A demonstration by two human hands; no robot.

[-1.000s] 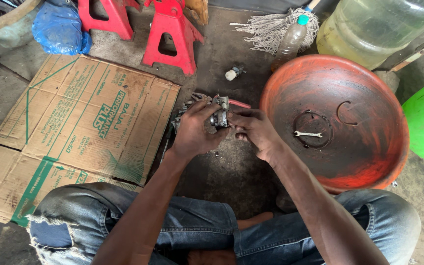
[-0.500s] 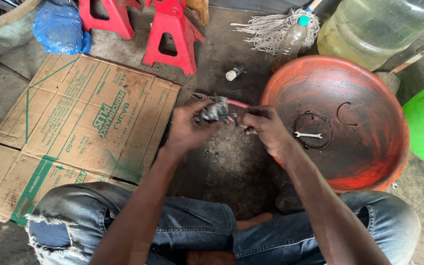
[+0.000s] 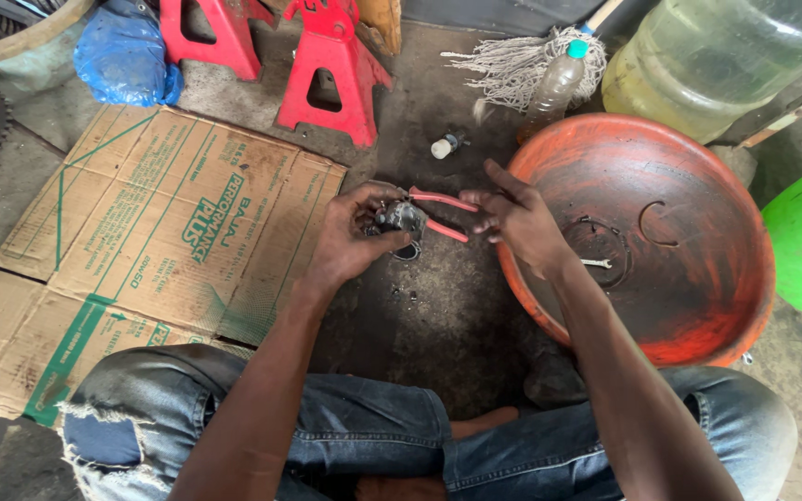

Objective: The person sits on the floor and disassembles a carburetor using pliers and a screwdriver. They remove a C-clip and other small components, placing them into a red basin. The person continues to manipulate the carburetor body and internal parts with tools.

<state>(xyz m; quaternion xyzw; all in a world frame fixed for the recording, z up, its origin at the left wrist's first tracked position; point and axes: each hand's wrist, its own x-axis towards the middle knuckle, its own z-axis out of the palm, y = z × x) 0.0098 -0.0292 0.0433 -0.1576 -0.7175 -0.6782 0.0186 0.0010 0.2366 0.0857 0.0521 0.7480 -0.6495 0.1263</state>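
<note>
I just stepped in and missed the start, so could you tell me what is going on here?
A person sits on a grimy floor and works on a small dark metal part, gripped in the left hand. The right hand holds the red handles of a pair of pliers whose nose is at the part. Beside the right arm stands an orange basin with a few metal rings and a small pin in it. Flattened cardboard lies to the left, and red jack stands stand beyond.
</note>
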